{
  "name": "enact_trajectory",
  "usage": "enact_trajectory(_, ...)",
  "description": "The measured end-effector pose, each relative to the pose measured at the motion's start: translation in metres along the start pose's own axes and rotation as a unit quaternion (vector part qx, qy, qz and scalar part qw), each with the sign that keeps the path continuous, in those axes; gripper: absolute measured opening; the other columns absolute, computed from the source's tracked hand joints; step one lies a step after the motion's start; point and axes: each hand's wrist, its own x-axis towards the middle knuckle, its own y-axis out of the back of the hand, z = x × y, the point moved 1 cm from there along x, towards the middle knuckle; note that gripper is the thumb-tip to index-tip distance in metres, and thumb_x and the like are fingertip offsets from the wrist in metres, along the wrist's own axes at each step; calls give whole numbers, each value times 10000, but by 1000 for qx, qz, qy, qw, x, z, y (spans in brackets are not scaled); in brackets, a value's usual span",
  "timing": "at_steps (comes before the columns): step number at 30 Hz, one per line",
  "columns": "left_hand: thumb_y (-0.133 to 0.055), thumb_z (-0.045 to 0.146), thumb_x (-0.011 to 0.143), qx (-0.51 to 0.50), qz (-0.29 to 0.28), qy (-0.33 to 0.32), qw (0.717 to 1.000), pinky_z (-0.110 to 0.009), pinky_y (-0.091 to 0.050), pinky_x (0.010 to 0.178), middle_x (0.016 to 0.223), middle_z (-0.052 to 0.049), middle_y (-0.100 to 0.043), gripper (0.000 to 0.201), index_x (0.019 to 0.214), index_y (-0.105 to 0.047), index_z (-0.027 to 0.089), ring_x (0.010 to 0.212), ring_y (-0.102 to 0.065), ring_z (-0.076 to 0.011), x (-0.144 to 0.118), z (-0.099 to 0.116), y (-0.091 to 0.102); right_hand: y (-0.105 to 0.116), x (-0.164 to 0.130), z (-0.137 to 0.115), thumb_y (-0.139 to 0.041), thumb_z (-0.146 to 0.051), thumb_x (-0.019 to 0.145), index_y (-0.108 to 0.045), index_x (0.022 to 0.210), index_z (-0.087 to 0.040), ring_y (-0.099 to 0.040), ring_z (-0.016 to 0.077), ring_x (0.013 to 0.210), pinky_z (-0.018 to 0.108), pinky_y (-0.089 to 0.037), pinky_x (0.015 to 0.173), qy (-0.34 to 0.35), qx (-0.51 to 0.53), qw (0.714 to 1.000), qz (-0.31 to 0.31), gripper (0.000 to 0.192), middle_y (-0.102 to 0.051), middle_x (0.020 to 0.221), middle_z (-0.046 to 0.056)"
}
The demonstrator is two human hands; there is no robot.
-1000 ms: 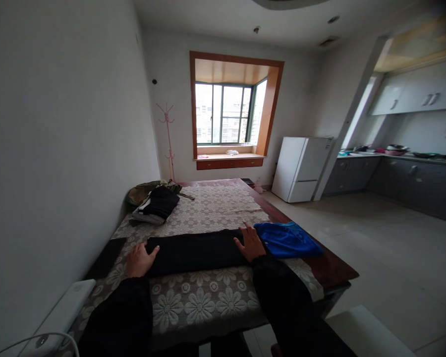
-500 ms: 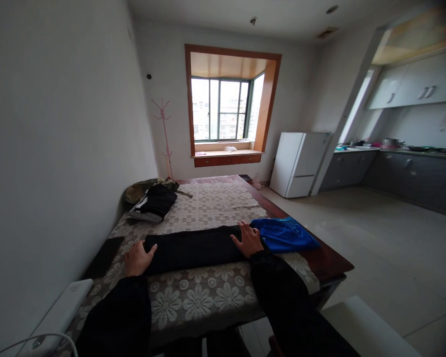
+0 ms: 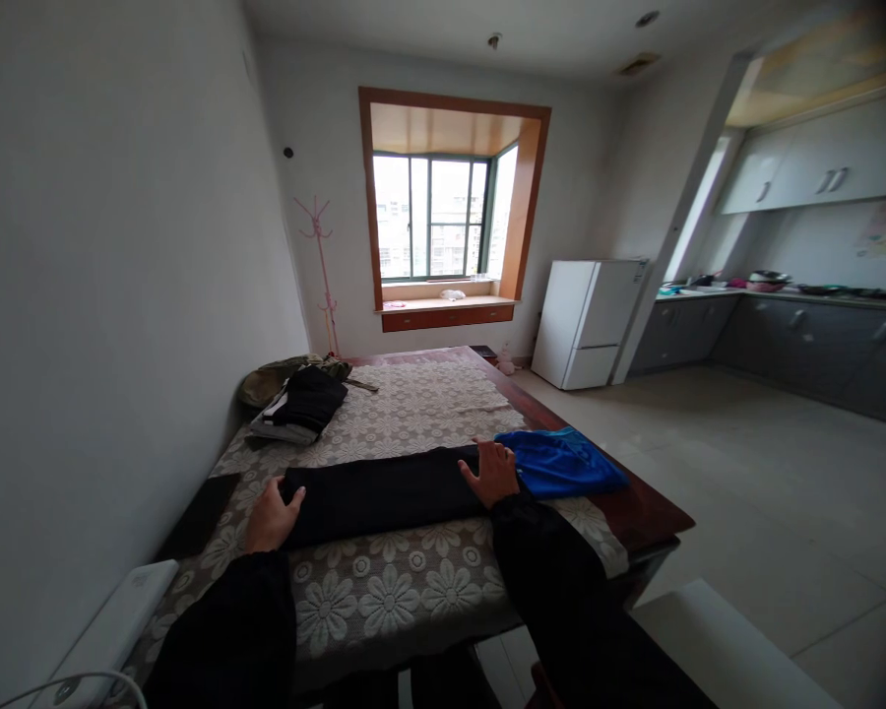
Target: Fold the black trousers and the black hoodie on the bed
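Note:
A black garment (image 3: 388,494), folded into a long flat strip, lies across the tablecloth in front of me. At its left end, my left hand (image 3: 272,514) grips the edge, thumb on top and the fingers partly hidden behind the cloth. My right hand (image 3: 491,475) rests on the right end with its thumb spread away from the fingers. Just beyond that hand is a blue garment (image 3: 565,463), spread loosely and touching the black one's end. A pile of dark and grey clothes (image 3: 306,402) sits farther back on the left.
The wooden table (image 3: 654,507) has a floral cloth (image 3: 428,394) over it. Along the left wall are a dark flat panel (image 3: 199,514) and a white power strip or box (image 3: 110,620) with a cable. A white stool (image 3: 724,640) stands at right; a fridge (image 3: 587,320) is beyond.
My left fingers have curled around the garment's left edge, where they lay more on top before. My right hand stays nearly still. The whole view has shifted slightly.

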Motion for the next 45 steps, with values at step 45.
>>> enact_trajectory(45, -673, 410, 837, -127, 9, 68, 990, -412, -477, 1052, 1299, -151, -709, 518, 1289, -553, 186, 1247, -650, -313, 3, -3, 12, 2, -1, 2, -491, -420, 970, -485, 1444, -207, -587, 309, 1215, 469, -343, 1082, 37, 26, 999, 22, 520, -627, 1381, 141)
